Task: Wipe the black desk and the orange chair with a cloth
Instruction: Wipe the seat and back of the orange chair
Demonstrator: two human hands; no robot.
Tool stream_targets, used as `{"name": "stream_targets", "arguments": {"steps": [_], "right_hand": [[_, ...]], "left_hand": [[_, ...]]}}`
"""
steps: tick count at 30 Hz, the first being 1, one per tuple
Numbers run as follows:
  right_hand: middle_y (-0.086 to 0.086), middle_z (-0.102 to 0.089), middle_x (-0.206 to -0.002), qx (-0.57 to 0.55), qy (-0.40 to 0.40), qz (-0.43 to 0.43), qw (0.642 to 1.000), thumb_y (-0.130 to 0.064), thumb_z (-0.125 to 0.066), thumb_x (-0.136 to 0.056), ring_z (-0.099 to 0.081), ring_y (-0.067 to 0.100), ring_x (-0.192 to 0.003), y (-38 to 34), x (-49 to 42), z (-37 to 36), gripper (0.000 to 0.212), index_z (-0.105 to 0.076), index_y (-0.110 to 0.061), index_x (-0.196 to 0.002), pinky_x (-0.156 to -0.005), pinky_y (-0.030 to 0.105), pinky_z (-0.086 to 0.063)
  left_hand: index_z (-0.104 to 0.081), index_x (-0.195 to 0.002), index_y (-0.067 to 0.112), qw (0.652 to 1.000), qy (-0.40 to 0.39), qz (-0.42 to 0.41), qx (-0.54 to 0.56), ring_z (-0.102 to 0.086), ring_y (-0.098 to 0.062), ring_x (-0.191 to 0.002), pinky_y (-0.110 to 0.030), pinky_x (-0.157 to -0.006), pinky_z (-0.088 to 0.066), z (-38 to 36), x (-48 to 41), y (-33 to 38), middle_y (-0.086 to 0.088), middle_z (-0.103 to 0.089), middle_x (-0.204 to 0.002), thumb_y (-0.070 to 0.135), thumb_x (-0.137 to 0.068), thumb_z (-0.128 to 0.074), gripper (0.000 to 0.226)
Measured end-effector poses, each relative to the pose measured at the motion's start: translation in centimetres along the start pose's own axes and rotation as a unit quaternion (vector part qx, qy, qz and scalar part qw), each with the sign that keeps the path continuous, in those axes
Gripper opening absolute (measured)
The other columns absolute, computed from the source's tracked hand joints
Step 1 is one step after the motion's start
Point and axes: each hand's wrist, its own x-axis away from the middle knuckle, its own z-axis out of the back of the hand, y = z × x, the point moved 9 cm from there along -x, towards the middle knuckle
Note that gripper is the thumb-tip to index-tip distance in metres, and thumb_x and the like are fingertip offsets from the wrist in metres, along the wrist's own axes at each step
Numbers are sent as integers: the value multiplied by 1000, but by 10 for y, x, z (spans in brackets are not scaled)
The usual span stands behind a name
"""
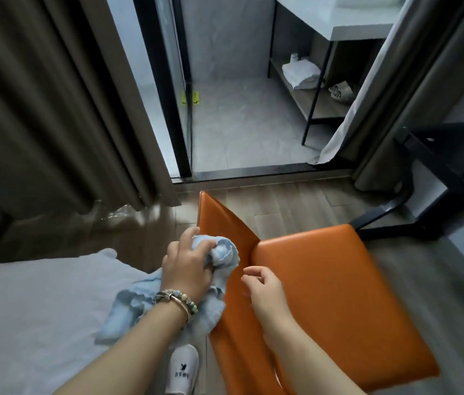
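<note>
Orange chair [339, 295], near centre: left hand [188, 269] grips a bunched blue cloth [225, 253] at its backrest; right hand [265, 286] loosely curled, empty, over the seat. Chair wiping seems underway; black desk [453, 143] far right.

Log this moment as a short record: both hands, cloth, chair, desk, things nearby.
orange chair: backrest at left, seat toward the desk
left hand: grips the bunched cloth against the backrest
right hand: holds nothing, fingers loosely curled, over the seat beside the backrest
cloth: light blue, loose end hanging under the left wrist
black desk: at right beyond the chair, no hand on it
nearby: white bed at left; white slipper on the floor
</note>
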Motion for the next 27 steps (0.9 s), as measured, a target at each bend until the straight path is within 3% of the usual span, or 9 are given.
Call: {"name": "stream_targets", "arguments": {"steps": [3,6,11,13,15,18,21,24,27], "right_hand": [[3,-65,-92,-13,28,6,1000,-11,-54,-91,-61,17,-86,-13,-23,-5,12,-62,-21,-90,-66,22,-44],[2,-66,-83,-47,85,17,995,-7,-53,-91,-60,16,-79,-28,-42,-16,18,-64,-20,-85,-65,23,-44],[3,-68,-88,-93,141,37,985,0,-52,-89,-61,17,-86,-49,-60,-50,24,-64,-21,-85,-82,31,-49],[-1,-68,-86,-96,166,40,981,-2,-53,-90,-61,13,-84,-54,-59,-54,24,-64,-22,-84,-81,29,-48],[-2,-67,-86,-96,192,36,976,-3,-53,-90,-61,13,-83,-53,-56,-52,25,-64,-24,-83,-80,29,-48],[2,-66,-84,-103,218,15,970,-7,-53,-92,-59,17,-76,-47,-53,-44,20,-64,-23,-88,-73,31,-49],[1,-63,-82,-104,232,8,967,-11,-52,-93,-54,18,-71,-47,-53,-36,17,-64,-24,-90,-65,30,-46],[2,-64,-88,-98,240,14,966,-12,-52,-93,-55,18,-72,-49,-53,-27,18,-64,-24,-92,-66,31,-47],[0,-64,-96,-93,243,32,965,-10,-51,-93,-59,16,-80,-56,-53,-19,20,-64,-25,-97,-74,29,-49]], "left_hand": [[-62,-91,30,996,-6,-90,-29,-60,-36,-73,-41,-56,-51,-4,-31,3,-10,-63,-113,14,-52,-78,45],[-50,-97,33,985,-13,-173,-18,-61,-33,-74,-40,-55,-51,-6,-57,3,-9,-63,-111,32,-62,-60,37],[-49,-103,33,971,-56,-230,31,-61,-36,-79,-42,-62,-53,-9,-111,-5,-8,-55,-118,39,-69,-45,35],[-48,-107,36,972,-80,-214,49,-57,-40,-91,-47,-74,-52,-11,-130,-7,-13,-55,-124,38,-74,-49,33],[-52,-119,37,976,-109,-185,18,-45,-37,-110,-44,-89,-45,-17,-147,-9,-6,-40,-140,34,-84,-54,35],[-55,-125,30,978,-112,-174,9,-38,-32,-118,-39,-94,-42,-21,-164,-8,0,-31,-145,34,-87,-56,37],[-58,-120,27,977,-98,-190,-1,-42,-34,-112,-40,-87,-43,-22,-177,-5,-2,-39,-139,32,-86,-58,34],[-63,-105,25,966,-72,-248,-16,-52,-38,-96,-41,-70,-42,-14,-181,10,-7,-53,-124,25,-81,-64,24],[-53,-96,33,959,-21,-281,1,-58,-38,-81,-40,-58,-45,1,-190,23,-8,-62,-109,26,-67,-63,31]]}}
